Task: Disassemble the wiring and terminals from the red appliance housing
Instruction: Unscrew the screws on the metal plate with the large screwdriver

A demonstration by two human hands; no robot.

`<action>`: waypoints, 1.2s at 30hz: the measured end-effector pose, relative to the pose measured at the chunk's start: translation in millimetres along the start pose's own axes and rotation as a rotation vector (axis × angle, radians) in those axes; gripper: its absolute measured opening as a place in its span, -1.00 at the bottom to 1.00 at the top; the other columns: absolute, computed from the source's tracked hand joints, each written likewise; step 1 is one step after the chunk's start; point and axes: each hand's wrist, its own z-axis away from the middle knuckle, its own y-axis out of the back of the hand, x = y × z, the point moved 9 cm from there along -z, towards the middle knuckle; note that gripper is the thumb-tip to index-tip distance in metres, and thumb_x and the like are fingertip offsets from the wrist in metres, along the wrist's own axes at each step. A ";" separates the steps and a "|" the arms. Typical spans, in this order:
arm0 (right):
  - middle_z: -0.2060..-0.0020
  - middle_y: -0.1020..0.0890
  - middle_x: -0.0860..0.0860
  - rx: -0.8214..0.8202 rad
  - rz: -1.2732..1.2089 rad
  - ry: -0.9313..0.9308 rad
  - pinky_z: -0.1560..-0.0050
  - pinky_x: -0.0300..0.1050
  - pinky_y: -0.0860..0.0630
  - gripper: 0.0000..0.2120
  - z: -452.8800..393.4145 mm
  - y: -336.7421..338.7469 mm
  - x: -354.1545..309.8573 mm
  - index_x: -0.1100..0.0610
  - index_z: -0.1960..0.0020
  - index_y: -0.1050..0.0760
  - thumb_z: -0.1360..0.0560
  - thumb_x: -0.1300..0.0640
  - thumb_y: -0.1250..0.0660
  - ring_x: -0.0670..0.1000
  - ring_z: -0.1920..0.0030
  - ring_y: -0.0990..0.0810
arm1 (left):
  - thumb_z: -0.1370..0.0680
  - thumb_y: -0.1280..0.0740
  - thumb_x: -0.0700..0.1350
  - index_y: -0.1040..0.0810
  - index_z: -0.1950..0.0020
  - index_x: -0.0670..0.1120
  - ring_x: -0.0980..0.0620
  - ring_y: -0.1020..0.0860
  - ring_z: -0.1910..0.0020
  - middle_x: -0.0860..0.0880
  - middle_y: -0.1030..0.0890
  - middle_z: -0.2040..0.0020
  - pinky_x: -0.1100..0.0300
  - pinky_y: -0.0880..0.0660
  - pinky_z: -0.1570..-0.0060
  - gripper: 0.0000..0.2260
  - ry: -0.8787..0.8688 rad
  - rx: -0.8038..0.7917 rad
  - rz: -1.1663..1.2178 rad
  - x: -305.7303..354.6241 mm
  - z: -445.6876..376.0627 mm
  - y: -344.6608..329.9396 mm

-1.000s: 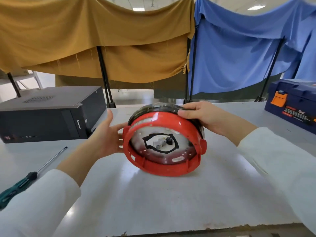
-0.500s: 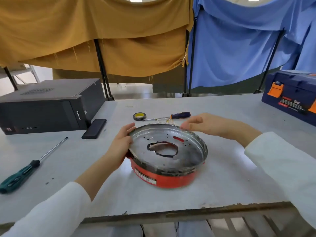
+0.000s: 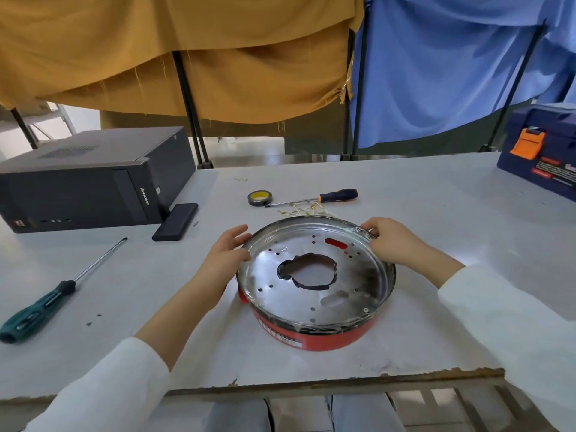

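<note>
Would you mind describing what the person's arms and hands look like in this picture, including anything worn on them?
Both arms wear loose white long sleeves, pushed partway up so the forearms are bare. The left hand and right hand are bare too: no gloves, and no rings, watch or bracelets show. The left sleeve and right sleeve are plain, with no visible markings or cuff buttons.

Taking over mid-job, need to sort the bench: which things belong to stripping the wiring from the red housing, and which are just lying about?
Job:
red housing, held at its rim by left hand and right hand
loose wires
orange-handled screwdriver
green-handled screwdriver

Lying about:
tape roll
computer case
black slab
blue toolbox
</note>
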 end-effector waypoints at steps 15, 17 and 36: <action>-0.02 -0.60 -0.01 -0.064 -0.082 0.029 0.10 -0.25 -0.46 -0.72 -49.7 -1.3 -3.3 0.07 -0.17 -0.53 -0.52 0.23 -0.19 -0.03 0.01 -0.56 | -0.56 -0.19 -0.23 -0.39 -0.36 0.02 0.29 -0.50 0.12 0.08 -0.49 -0.18 0.56 -0.36 0.35 -0.62 -0.152 -0.066 -0.446 27.3 -63.9 -33.1; 0.01 -0.60 -0.03 -0.089 -0.086 0.031 0.10 -0.27 -0.44 -0.75 -62.8 -3.2 -6.0 0.05 -0.12 -0.54 -0.51 0.21 -0.20 -0.05 0.02 -0.57 | -0.57 -0.18 -0.22 -0.39 -0.36 0.04 0.32 -0.48 0.12 0.09 -0.50 -0.18 0.58 -0.34 0.32 -0.63 -0.181 -0.111 -0.532 30.5 -75.3 -37.9; -0.31 -0.37 0.14 0.053 0.347 0.232 -0.22 0.06 -0.35 -0.45 -209.9 -34.3 -5.7 0.13 -0.47 -0.22 -0.49 0.36 -0.12 0.18 -0.30 -0.25 | -0.62 -0.05 -0.27 -0.43 -0.33 0.13 0.14 -0.52 -0.12 0.17 -0.53 -0.22 0.50 -0.40 0.07 -0.58 -0.301 -0.204 -0.610 31.0 -105.3 -54.8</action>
